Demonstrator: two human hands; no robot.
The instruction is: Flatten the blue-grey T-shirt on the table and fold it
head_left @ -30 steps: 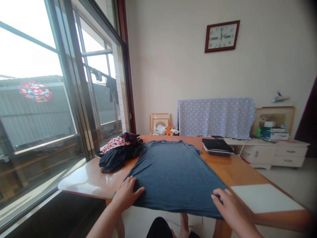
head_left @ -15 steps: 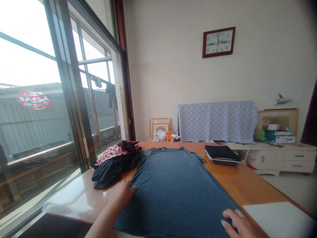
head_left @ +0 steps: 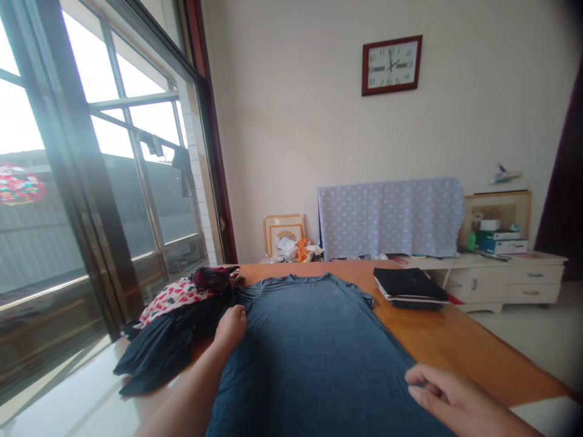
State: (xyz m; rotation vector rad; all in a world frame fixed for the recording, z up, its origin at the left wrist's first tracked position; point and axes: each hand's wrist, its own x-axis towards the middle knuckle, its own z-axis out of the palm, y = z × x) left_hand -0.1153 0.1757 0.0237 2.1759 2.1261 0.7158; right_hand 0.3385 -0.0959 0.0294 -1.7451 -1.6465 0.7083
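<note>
A dark blue-grey T-shirt lies spread out on the wooden table, its collar and short sleeves at the far end. At its left edge, a little below the sleeve, my left hand is closed with the cloth at its fingertips. Lower down on the opposite side, my right hand has its thumb and fingers drawn together on the shirt's right edge. The fabric between the hands lies mostly flat, with small wrinkles along the left side. The near end of the shirt runs out of view.
Left of the shirt is a heap of loose clothes, black and heart-patterned. A folded stack of clothes sits at the table's far right. Beyond stand a white cabinet and a dotted cloth cover. Windows line the left.
My left hand has moved forward along the shirt's left edge and its fingers have closed. My right hand has risen slightly, fingers closer together. The view has turned a little right.
</note>
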